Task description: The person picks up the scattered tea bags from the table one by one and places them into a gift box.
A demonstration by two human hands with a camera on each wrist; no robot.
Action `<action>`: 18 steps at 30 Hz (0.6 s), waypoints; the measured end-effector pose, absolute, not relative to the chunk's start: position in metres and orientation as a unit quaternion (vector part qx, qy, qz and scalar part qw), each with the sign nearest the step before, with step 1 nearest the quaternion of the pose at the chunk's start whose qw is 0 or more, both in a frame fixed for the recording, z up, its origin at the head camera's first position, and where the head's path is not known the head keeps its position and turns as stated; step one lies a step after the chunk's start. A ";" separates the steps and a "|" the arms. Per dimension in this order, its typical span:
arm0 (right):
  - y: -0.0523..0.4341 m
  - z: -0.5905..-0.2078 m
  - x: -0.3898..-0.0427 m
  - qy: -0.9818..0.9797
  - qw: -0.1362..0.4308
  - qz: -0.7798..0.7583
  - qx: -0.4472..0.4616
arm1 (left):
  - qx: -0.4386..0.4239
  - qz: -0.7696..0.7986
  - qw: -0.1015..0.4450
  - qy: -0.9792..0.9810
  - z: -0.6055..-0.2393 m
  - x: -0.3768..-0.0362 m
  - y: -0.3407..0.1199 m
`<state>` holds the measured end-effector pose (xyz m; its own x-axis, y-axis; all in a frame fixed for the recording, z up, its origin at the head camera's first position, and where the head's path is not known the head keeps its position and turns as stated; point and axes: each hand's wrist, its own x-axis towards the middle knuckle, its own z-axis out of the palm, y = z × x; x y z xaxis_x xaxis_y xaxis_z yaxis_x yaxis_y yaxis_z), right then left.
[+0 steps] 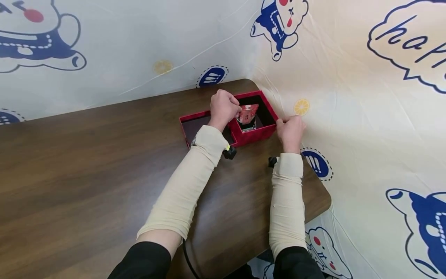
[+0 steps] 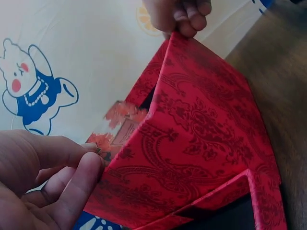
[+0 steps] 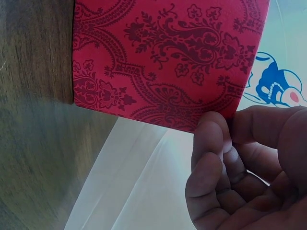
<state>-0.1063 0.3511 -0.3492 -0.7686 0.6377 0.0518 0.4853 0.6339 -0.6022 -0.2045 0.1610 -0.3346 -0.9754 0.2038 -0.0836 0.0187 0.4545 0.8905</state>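
A red patterned box [image 1: 256,135] stands with its top side uncovered near the table's far right corner. My left hand [image 1: 223,107] reaches over its left wall and pinches the edge of a small red printed packet [image 1: 248,113], as the left wrist view also shows. The packet's lower part sits inside the box. With thumb and fingertips, my right hand [image 1: 291,131] grips the box's right front corner; in the right wrist view the fingers [image 3: 211,132] are right at that corner of the patterned wall.
A shallow red tray-like lid with a dark inside [image 1: 193,126] adjoins the box on its left, partly behind my left forearm. The wooden table [image 1: 104,166] ends close beyond the box, where a printed cloth [image 1: 139,46] hangs. A black cable [image 1: 188,259] runs by the left elbow.
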 end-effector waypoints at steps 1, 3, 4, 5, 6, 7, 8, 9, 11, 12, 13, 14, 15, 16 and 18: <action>0.351 -0.349 -0.107 -0.895 0.129 0.290 -0.312 | 0.068 0.514 0.086 0.851 -0.335 -0.205 0.160; 0.351 -0.349 -0.108 -0.897 0.122 0.287 -0.312 | 0.067 0.508 0.085 0.854 -0.336 -0.205 0.158; 0.351 -0.349 -0.109 -0.897 0.118 0.288 -0.313 | 0.065 0.508 0.086 0.854 -0.336 -0.206 0.157; 0.350 -0.349 -0.110 -0.898 0.115 0.288 -0.313 | 0.061 0.509 0.086 0.854 -0.336 -0.206 0.156; 0.350 -0.349 -0.111 -0.898 0.113 0.288 -0.314 | 0.060 0.508 0.085 0.855 -0.337 -0.207 0.155; 0.351 -0.350 -0.112 -0.898 0.112 0.287 -0.314 | 0.059 0.508 0.084 0.855 -0.337 -0.208 0.154; 0.351 -0.350 -0.113 -0.898 0.112 0.287 -0.315 | 0.059 0.507 0.084 0.856 -0.337 -0.209 0.153; 0.351 -0.350 -0.113 -0.898 0.111 0.286 -0.315 | 0.060 0.506 0.085 0.856 -0.337 -0.209 0.152; 0.351 -0.350 -0.113 -0.899 0.110 0.284 -0.316 | 0.066 0.502 0.085 0.858 -0.337 -0.209 0.147; 0.352 -0.351 -0.114 -0.900 0.108 0.282 -0.316 | 0.070 0.498 0.082 0.860 -0.336 -0.209 0.144; 0.352 -0.351 -0.114 -0.901 0.104 0.279 -0.314 | 0.075 0.492 0.077 0.864 -0.335 -0.209 0.140; 0.353 -0.350 -0.114 -0.903 0.099 0.278 -0.313 | 0.083 0.482 0.065 0.870 -0.335 -0.210 0.135; 0.353 -0.350 -0.114 -0.905 0.094 0.276 -0.310 | 0.093 0.472 0.049 0.875 -0.334 -0.210 0.128; 0.355 -0.350 -0.114 -0.907 0.087 0.274 -0.307 | 0.102 0.460 0.033 0.881 -0.333 -0.210 0.121; 0.358 -0.349 -0.114 -0.913 0.074 0.266 -0.300 | 0.121 0.431 0.004 0.894 -0.331 -0.210 0.105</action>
